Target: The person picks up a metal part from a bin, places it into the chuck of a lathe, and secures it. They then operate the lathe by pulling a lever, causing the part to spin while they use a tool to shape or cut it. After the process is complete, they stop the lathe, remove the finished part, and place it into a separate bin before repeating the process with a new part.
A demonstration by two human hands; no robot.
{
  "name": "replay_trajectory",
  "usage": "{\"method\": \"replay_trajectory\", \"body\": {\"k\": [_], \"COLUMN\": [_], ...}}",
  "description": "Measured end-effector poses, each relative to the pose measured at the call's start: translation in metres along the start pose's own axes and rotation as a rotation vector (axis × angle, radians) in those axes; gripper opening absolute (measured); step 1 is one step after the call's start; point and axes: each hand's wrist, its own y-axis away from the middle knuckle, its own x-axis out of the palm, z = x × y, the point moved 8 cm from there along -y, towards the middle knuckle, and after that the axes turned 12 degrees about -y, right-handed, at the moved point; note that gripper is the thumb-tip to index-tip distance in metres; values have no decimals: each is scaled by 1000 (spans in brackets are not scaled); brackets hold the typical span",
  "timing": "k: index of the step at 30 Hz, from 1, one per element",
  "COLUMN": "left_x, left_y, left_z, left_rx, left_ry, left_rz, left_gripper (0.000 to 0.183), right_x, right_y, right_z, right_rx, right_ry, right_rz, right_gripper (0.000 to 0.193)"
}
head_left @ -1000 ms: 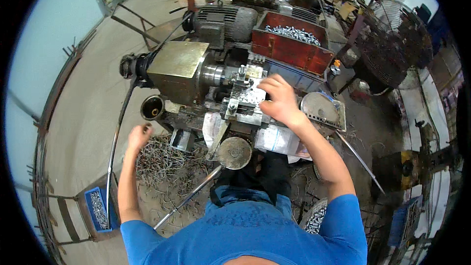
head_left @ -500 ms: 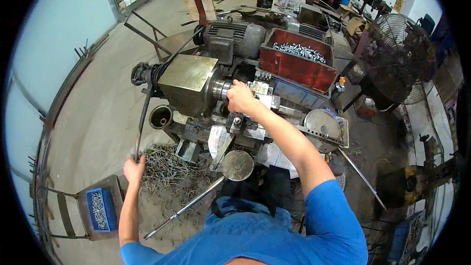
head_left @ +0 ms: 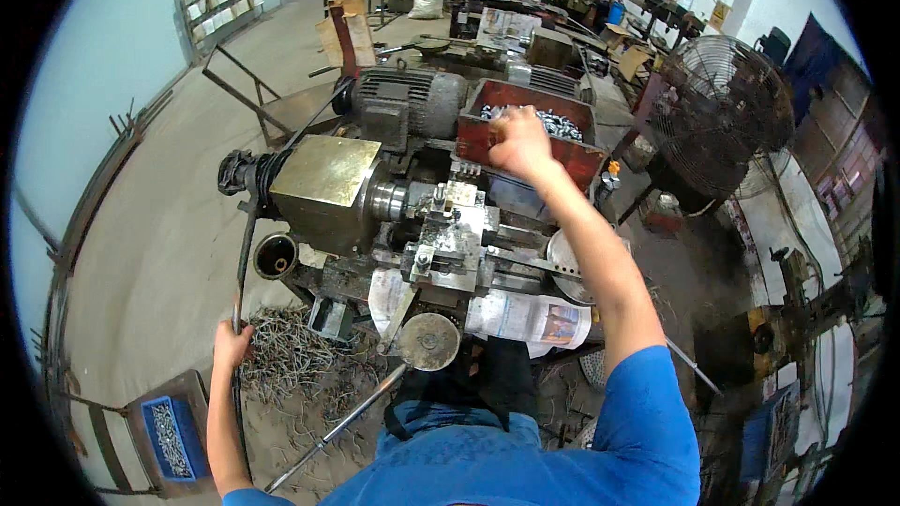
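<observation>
My left hand (head_left: 232,345) is wrapped round a long dark lever bar (head_left: 244,267), which runs up to the left end of a lathe's headstock (head_left: 328,171). Over the near left rim of a red metal bin (head_left: 586,161) hangs my right hand (head_left: 521,142), its fingers bent together. Whatever they may hold is too small to make out. Many small shiny metal pieces (head_left: 562,126) lie in the bin behind that hand. The lathe's round spindle nose (head_left: 388,200) faces a tool slide (head_left: 457,236) with bolted blocks, and no hand touches either.
A round handwheel (head_left: 429,341) and a steel bar (head_left: 328,439) stand close before my body. Metal shavings (head_left: 291,342) cover the floor at left, near a blue box (head_left: 169,440) of small parts. A caged fan (head_left: 720,117) is on the right; a motor (head_left: 412,98) sits behind the headstock.
My right hand has left the spindle and moved right and away from me to the red bin. My left hand still grips the lever. The whole view has shifted slightly.
</observation>
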Motion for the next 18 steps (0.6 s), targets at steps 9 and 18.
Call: {"method": "replay_trajectory", "body": {"k": [9,18], "left_x": [8,15], "left_y": [0,-29], "left_z": [5,31], "left_rx": [72,60], "left_ry": [333,249], "left_rz": [92,219], "left_gripper": [22,35], "right_x": [-94,-164], "right_y": [153,574], "right_z": [-113,-115], "right_rx": [460,1214], "right_ry": [-177,-157], "right_rz": [-111,-40], "right_gripper": [53,38]}}
